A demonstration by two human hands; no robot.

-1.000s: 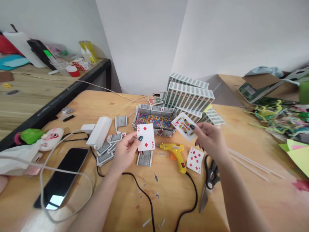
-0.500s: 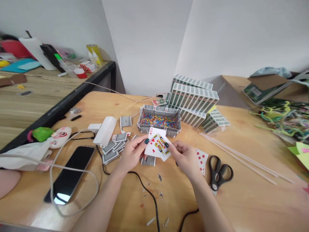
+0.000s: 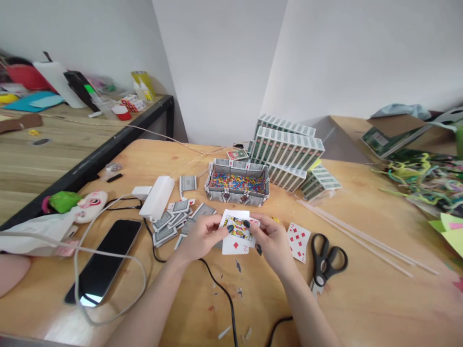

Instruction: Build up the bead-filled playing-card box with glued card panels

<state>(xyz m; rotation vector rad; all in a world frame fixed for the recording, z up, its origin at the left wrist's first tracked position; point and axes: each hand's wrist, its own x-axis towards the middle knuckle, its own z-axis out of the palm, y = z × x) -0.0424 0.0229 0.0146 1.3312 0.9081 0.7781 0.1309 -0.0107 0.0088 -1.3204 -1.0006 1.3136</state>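
Two playing cards are held face up between my hands. A king card (image 3: pixel 239 229) lies crosswise over a two of diamonds (image 3: pixel 235 246). My left hand (image 3: pixel 202 237) is closed on the left edges of the cards, thumb on top. From the right, my right hand (image 3: pixel 272 236) pinches the king, thumb on its face. Just beyond them stands an open box (image 3: pixel 217 193) made of grey-backed cards, with small colourful pieces (image 3: pixel 237 182) inside. Grey-backed cards (image 3: pixel 166 235) lie loosely left of my left hand. A seven of diamonds (image 3: pixel 298 241) lies right of my right hand.
Black-handled scissors (image 3: pixel 327 260) and thin white sticks (image 3: pixel 356 236) lie to the right. Stacked card boxes (image 3: pixel 285 149) stand behind. On the left are a phone (image 3: pixel 104 260), a white power strip (image 3: pixel 157 197) and loose cables. Paper scraps (image 3: pixel 238 292) are scattered in front.
Both hands have brought the cards down, closer to me and away from the box. The king has turned from a slant to lying crosswise over the two of diamonds.
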